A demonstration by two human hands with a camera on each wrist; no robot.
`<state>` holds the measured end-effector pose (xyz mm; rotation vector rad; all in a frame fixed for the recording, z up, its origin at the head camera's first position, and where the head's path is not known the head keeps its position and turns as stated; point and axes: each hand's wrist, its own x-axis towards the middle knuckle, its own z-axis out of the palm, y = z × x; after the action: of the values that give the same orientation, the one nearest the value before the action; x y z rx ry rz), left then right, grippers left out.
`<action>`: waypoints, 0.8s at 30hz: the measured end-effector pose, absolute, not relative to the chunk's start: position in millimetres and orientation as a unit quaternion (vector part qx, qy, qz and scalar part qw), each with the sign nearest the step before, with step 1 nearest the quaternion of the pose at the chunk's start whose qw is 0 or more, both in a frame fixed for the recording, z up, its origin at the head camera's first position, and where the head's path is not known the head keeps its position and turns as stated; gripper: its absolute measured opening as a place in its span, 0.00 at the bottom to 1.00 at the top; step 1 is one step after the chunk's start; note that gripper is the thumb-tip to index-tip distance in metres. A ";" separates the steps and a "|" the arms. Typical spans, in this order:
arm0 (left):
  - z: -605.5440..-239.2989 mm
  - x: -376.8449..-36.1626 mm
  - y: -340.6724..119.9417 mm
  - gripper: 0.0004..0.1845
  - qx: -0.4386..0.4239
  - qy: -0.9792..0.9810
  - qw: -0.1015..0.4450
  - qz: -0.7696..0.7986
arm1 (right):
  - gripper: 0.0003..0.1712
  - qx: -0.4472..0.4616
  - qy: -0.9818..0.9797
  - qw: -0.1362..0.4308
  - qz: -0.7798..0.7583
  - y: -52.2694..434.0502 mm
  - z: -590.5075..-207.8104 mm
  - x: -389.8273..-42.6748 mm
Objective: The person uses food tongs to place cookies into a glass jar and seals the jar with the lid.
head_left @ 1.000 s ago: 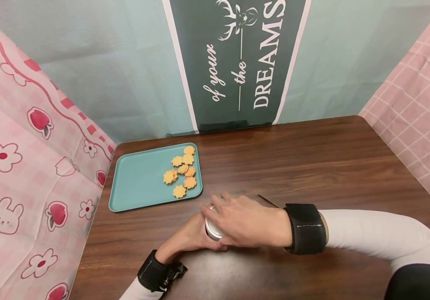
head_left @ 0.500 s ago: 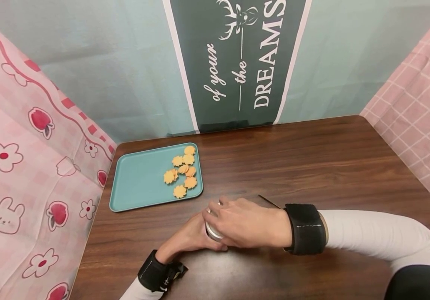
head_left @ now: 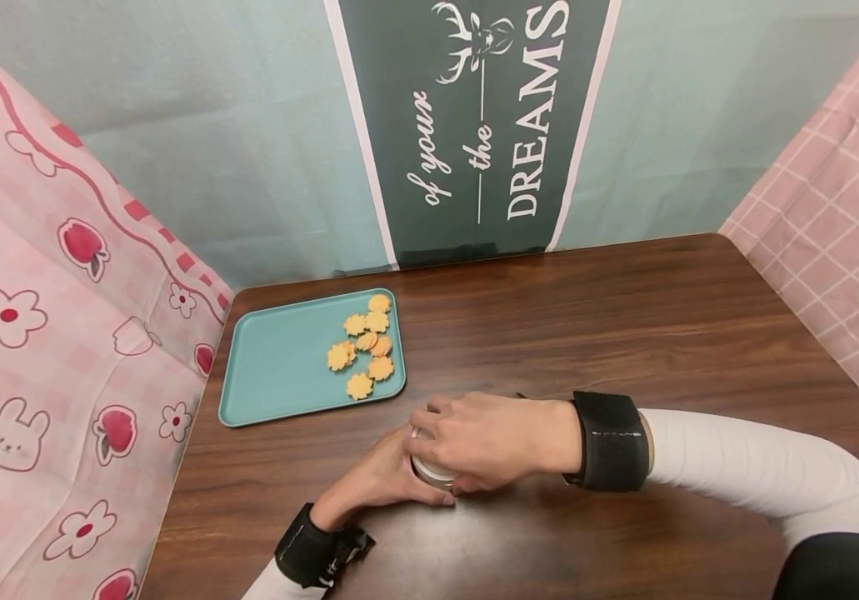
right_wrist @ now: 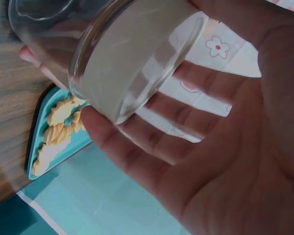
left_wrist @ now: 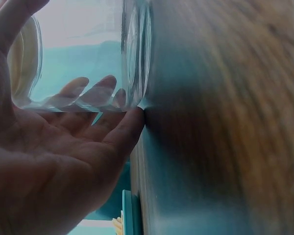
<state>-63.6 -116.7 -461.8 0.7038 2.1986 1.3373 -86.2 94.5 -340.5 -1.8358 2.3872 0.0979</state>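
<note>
A clear glass jar [head_left: 429, 472] with a pale lid [right_wrist: 137, 58] stands on the brown table [head_left: 624, 333] near its front. My left hand [head_left: 382, 479] cups the jar's side from the left; its fingers [left_wrist: 90, 90] show through the glass [left_wrist: 83, 54]. From the right, my right hand [head_left: 474, 437] comes over the top, with fingers curled down around the lid. In the right wrist view the palm [right_wrist: 235, 147] faces the lid and the fingers reach round its rim. Most of the jar is hidden under both hands in the head view.
A teal tray [head_left: 279, 367] lies at the table's back left with several orange flower-shaped cookies [head_left: 366, 345] near its right edge. Cloth walls close in the left, back and right sides. Bare tabletop stretches to the right and behind the hands.
My right hand's fingers were spread loosely above the lid; they have now curled down around it. The left hand and jar have stayed in place.
</note>
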 end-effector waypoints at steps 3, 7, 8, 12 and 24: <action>-461.8 -63.5 -116.7 0.51 0.258 0.802 0.236 0.485 | 0.30 -0.611 0.786 0.081 0.036 94.3 -340.0 -88.4; -461.3 -63.9 -116.6 0.49 0.265 0.805 0.233 0.477 | 0.32 -0.626 0.773 0.088 0.051 93.6 -339.9 -92.3; -461.0 -63.9 -116.6 0.49 0.268 0.806 0.231 0.475 | 0.33 -0.630 0.769 0.086 0.056 93.7 -339.9 -93.3; -460.1 -63.7 -116.3 0.50 0.273 0.810 0.227 0.467 | 0.35 -0.647 0.756 0.080 0.064 94.1 -340.0 -96.3; -460.5 -63.7 -115.2 0.51 0.257 0.803 0.235 0.484 | 0.38 -0.675 0.730 0.100 0.043 96.8 -337.3 -102.6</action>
<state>-63.7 -115.2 -460.5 0.7041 2.2031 1.3295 -102.6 96.8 -337.3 -1.9957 2.1571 0.1270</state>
